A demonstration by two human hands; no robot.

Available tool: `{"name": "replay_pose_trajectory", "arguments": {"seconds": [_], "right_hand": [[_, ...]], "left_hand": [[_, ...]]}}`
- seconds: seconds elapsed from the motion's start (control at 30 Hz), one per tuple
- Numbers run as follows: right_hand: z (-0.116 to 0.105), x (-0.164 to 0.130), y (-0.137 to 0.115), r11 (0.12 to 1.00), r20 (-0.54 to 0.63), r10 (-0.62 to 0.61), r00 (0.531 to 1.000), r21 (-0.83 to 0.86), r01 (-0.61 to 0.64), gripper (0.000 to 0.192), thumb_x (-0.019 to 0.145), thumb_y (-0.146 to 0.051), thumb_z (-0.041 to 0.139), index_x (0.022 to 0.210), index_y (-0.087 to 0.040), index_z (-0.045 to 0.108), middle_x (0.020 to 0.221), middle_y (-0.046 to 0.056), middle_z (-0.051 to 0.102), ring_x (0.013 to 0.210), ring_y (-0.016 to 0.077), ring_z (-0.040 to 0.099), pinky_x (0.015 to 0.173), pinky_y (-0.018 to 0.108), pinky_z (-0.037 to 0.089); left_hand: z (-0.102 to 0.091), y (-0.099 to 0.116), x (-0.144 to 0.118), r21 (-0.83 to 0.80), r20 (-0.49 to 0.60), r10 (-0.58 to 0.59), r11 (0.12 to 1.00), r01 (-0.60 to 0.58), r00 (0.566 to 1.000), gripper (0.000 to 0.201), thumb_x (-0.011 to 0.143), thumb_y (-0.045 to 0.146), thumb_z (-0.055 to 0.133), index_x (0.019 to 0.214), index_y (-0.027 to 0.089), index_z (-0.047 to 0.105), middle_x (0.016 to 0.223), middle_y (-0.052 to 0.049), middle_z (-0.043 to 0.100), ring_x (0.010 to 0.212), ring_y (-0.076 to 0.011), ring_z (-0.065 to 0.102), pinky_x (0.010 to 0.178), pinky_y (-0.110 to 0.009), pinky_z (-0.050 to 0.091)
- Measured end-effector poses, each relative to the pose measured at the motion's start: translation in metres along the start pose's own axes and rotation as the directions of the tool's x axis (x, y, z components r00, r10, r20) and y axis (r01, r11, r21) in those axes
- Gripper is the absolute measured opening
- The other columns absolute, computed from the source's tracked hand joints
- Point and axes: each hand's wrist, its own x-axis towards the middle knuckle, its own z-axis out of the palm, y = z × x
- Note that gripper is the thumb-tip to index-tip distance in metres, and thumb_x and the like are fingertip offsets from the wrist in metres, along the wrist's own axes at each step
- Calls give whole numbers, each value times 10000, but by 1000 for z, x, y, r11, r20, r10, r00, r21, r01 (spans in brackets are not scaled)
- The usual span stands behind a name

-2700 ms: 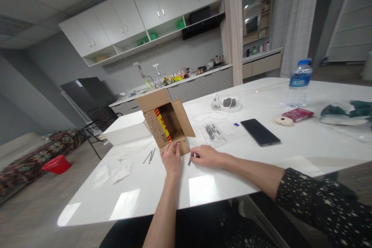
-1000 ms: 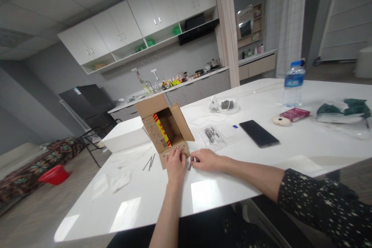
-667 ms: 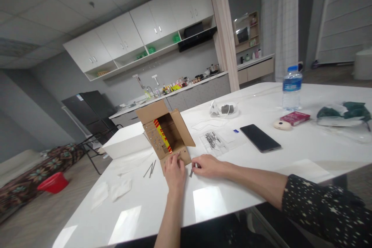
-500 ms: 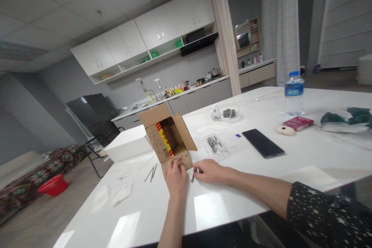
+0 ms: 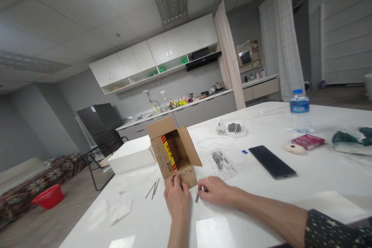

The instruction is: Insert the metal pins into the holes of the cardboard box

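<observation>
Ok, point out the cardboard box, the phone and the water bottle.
cardboard box [image 5: 190,149], head view, right flap
phone [image 5: 271,161], head view, middle of screen
water bottle [image 5: 300,107], head view, blue label

We see a matt brown cardboard box [image 5: 174,155] on a glossy white surface [image 5: 319,170] that mirrors the ceiling lights. The nails [image 5: 154,189] look like dull grey metal, the bag [image 5: 223,161] clear shiny plastic, the phone [image 5: 271,161] smooth black glass.
</observation>
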Motion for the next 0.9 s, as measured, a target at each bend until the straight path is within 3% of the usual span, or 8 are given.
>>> {"name": "replay_pose_trajectory", "arguments": {"seconds": [0.37, 0.6, 0.9], "right_hand": [[-3, -1, -3, 1000, 15, 18, 1000, -1, -18, 265, 835, -321, 518, 940, -217, 738, 808, 31, 720, 733, 175, 620, 625, 253, 348], [-4, -1, -4, 1000, 14, 9, 1000, -4, -9, 267, 820, -313, 510, 929, -220, 735, 786, 29, 717, 707, 173, 611, 610, 255, 331], [-3, -1, -3, 1000, 20, 14, 1000, -12, -13, 269, 823, -312, 513, 936, -218, 737, 800, 35, 724, 719, 180, 619, 619, 257, 342]], "left_hand": [[-4, 0, 0, -40, 33, -39, 998, 41, 999, 319, 857, 163, 448, 1146, 186, 582, 1261, -120, 568, 1185, -255, 534, 980, -410, 406], [-4, 3, -1, -50, 55, -2, 999, 5, 998, 338, 856, 157, 449, 1157, 191, 600, 1245, -110, 596, 1176, -247, 546, 988, -413, 412], [1, 1, -3, -115, 146, 166, 982, -150, 975, 340, 824, 122, 468, 1107, 199, 642, 1199, -89, 642, 1161, -241, 551, 1031, -427, 381]]}}
